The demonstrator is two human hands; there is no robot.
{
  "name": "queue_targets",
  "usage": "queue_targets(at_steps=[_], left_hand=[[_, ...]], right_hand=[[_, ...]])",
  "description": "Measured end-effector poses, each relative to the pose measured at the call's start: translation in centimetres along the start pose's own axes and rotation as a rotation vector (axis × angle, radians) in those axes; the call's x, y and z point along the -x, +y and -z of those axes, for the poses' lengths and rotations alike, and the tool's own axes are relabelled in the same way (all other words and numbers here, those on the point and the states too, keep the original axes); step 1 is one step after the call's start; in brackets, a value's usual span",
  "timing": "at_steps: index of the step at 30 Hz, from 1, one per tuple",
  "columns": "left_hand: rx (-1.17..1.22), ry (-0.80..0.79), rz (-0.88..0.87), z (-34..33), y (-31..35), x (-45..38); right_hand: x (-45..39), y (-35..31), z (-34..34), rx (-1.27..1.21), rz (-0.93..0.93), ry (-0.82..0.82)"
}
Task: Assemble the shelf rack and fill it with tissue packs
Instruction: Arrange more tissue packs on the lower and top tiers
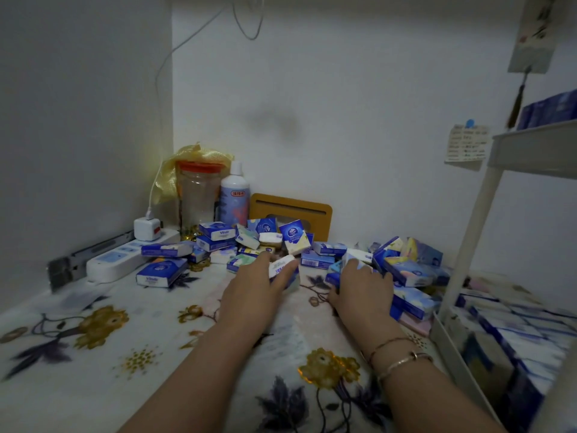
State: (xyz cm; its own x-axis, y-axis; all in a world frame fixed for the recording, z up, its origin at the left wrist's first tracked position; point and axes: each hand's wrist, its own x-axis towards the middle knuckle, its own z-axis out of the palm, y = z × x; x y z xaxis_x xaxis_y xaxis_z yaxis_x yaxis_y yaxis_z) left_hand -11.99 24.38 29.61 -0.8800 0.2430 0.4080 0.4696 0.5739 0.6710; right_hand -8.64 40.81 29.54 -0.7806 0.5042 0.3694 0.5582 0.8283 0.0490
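Several blue-and-white tissue packs (218, 231) lie heaped on a flowered cloth (125, 332) against the back wall. My left hand (253, 292) grips one pack (282, 267) at the middle of the heap, fingers curled over its top. My right hand (362, 285) holds another pack (359, 259) just to the right, amid a pile of packs (412, 270). A white shelf rack (468, 232) stands at the right edge. Its lower tray (462, 364) is packed with tissue packs, and more packs sit on the upper tray (530, 148).
At the back left stand a clear jar with a red lid (196, 195), a white bottle (235, 195) and a yellow bag (187, 157). A white power strip with a plugged charger (125, 257) lies on the left. An orange-brown board (293, 214) leans on the wall.
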Motion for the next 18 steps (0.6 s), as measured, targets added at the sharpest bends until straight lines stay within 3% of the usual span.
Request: queue_targets(at_steps=[5,9,15,18], left_hand=[[0.099,0.0,0.012,0.3,0.0,0.1],[0.13,-0.026,-0.032,0.0,0.0,0.0],[0.327,-0.014,0.048,0.2,0.1,-0.1],[0.411,-0.048,0.121,0.3,0.1,-0.5]], right_hand=[[-0.1,0.0,-0.9,-0.059,-0.082,0.058],[-1.0,0.7,-1.3,-0.147,-0.025,0.003],[-0.4,0.4,-0.5,-0.173,0.049,0.104],[0.4,0.2,0.4,-0.454,0.012,0.154]])
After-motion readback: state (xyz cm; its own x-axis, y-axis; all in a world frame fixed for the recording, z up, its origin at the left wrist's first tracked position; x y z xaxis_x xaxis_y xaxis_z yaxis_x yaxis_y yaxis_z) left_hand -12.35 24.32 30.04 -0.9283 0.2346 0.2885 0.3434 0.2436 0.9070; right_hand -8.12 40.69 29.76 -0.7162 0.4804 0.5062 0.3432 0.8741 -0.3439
